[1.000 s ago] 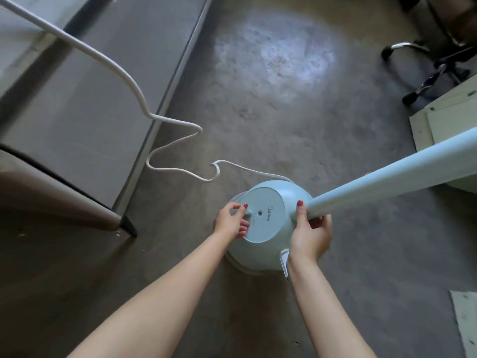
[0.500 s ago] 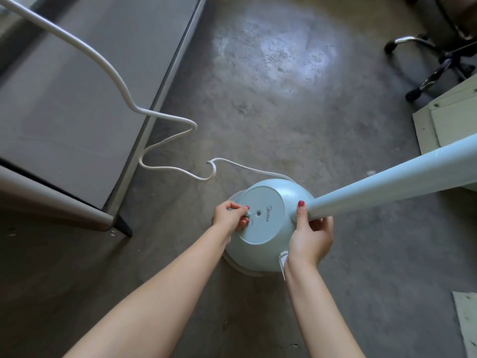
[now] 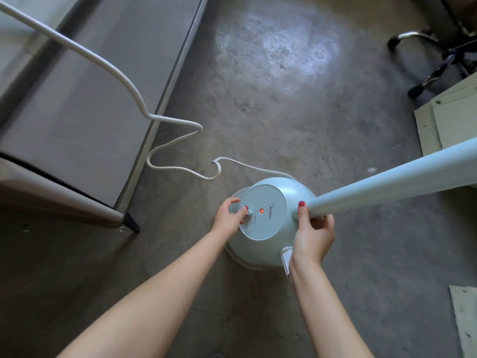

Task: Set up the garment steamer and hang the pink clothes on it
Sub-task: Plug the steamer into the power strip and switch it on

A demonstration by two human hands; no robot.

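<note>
The pale blue garment steamer base [image 3: 268,236] stands on the concrete floor. Its pole [image 3: 392,183] rises from the base toward the upper right, out of frame. My left hand [image 3: 229,219] pinches the small dial on the base's left side. A small orange light [image 3: 261,210] glows beside the dial. My right hand [image 3: 313,232] grips the foot of the pole, thumb along it. A white power cord [image 3: 170,143] snakes from the base across the floor and up to the upper left. No pink clothes are in view.
A grey table [image 3: 85,104] with a dark-tipped leg [image 3: 131,223] stands to the left. Office chair castors [image 3: 426,83] sit at the top right. Pale boards [image 3: 449,125] lie at the right edge, another board [image 3: 464,319] at the lower right.
The indicator light on the base has come on, orange. My left hand's fingers have shifted on the dial. My right hand has stayed on the pole.
</note>
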